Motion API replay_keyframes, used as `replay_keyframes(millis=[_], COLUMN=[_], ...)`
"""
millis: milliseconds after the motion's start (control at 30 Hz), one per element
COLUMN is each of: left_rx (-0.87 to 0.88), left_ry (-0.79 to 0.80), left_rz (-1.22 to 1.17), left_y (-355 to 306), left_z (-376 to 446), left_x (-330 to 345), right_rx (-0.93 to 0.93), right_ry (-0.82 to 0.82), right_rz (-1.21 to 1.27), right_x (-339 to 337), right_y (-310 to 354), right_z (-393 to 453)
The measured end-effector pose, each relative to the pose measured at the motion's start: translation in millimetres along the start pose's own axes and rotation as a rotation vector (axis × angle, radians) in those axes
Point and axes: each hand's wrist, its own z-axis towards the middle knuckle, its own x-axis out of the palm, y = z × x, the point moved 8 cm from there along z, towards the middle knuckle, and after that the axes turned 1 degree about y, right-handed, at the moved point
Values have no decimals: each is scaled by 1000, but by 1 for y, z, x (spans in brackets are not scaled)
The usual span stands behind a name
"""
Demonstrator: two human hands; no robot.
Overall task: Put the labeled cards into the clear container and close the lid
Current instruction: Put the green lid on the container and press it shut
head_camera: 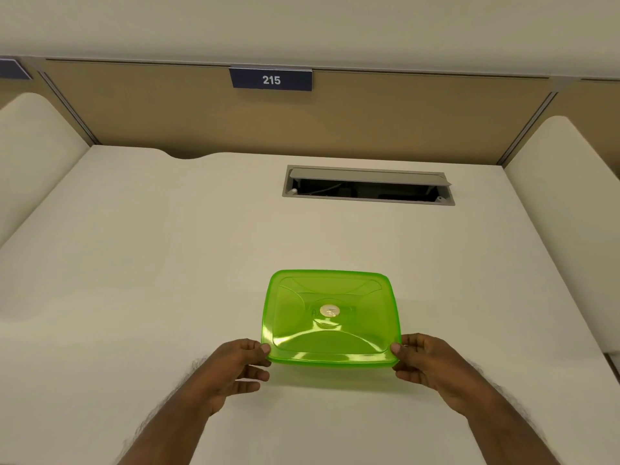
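A translucent green lid (330, 318) covers the container on the white desk (167, 263), with a small round sticker at its centre. Faint writing, possibly on a card, shows through the lid near the sticker. My left hand (235, 367) grips the lid's near left corner, thumb on top and fingers along the side. My right hand (426, 364) grips the near right corner the same way. The container body under the lid is mostly hidden.
An open grey cable hatch (367, 184) is sunk into the desk behind the container. A tan partition with a "215" sign (271, 79) stands at the back. White side dividers (33, 146) rise at left and right.
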Motion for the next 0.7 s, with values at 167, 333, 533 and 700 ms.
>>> replay_keyframes(millis=[167,333,533,700], left_rx=[9,13,17,21], left_ry=[-25,-28,-41,-181], left_rz=[74,77,41,63], left_y=[-3,-3,0,13], left_z=[1,0,-4,-21], left_x=[-2,-2,-1,9], right_rx=[-10,-12,45,-10], right_ry=[-45,-67,13,-43], right_rz=[-30,-60,-146,-472], right_x=[0,-1,-2,-12], right_y=[-1,1,6,48], right_z=[4,6,2,8])
